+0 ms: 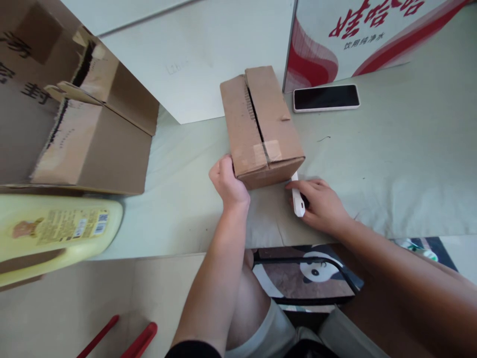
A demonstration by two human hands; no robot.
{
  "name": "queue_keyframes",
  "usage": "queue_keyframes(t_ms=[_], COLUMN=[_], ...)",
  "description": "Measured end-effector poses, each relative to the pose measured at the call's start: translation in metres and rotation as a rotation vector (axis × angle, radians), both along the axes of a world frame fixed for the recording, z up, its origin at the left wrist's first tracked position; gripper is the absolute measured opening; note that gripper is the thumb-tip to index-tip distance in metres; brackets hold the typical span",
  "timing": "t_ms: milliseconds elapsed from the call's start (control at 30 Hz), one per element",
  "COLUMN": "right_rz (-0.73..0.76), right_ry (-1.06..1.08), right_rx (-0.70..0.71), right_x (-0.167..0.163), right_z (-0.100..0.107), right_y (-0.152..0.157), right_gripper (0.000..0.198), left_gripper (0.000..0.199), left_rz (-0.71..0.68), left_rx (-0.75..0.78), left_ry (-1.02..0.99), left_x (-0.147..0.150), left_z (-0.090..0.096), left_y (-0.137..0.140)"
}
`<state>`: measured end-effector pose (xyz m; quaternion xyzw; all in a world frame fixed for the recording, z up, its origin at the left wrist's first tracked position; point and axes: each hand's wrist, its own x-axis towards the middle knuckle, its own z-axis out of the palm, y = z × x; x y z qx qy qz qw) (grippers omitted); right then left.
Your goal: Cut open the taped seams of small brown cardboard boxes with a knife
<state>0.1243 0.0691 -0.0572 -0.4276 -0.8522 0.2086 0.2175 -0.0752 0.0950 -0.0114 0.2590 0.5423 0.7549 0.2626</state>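
Note:
A small brown cardboard box [269, 119] lies tilted on the pale green cloth. Its top flaps meet at a dark gap, and clear tape crosses the near end of that seam. My left hand [229, 183] is closed against the box's near left corner, with some fingers hidden behind it. Near the opposite corner, my right hand [321, 205] is closed round a slim white plastic device [298, 200] with a small dark slot in its end. The far end of this device is hidden at the box's edge, so I cannot tell its kind.
A phone [326, 98] lies beyond the box, before a red and white carton [324, 49]. White panels [201, 54] stand behind. Large torn cardboard boxes [112, 134] and a yellow jug [108, 211] occupy the left. Red handles [139, 340] show below the cloth's front edge.

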Motion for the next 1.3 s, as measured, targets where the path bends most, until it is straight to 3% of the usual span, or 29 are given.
queue_keyframes(t_ms=[500,600,700,833,1033,1167,1300], right_rz=[-0.018,-0.017,-0.031,-0.040,-0.328,-0.402,-0.276], right_ry=[0.026,0.030,0.068,0.140,0.428,0.613,0.788], right_rx=[0.003,0.005,-0.013,-0.029,0.105,0.008,-0.195], right_x=[-0.005,-0.005,-0.004,-0.002,0.009,0.019,0.022], right_z=[0.003,0.002,0.000,0.001,0.019,0.026,0.020], right_y=[-0.001,-0.001,0.000,0.000,-0.007,-0.014,-0.019], right_gripper=[0.037,0.036,0.035,0.030,0.016,0.008,0.022], left_gripper=[0.044,0.040,0.036,0.032,0.033,0.034,0.035], left_rz=[-0.041,0.080,0.255,0.263,0.238,0.210,0.190], left_rx=[-0.048,-0.038,0.066,0.101,0.098,0.076,0.072], left_ry=[-0.005,-0.004,-0.084,-0.127,-0.054,0.008,0.015], left_x=[-0.005,-0.013,-0.022,-0.024,-0.017,-0.016,-0.019], left_z=[-0.001,0.004,0.010,0.013,0.011,0.011,0.009], left_y=[0.001,0.003,0.005,0.005,0.003,0.003,0.006])
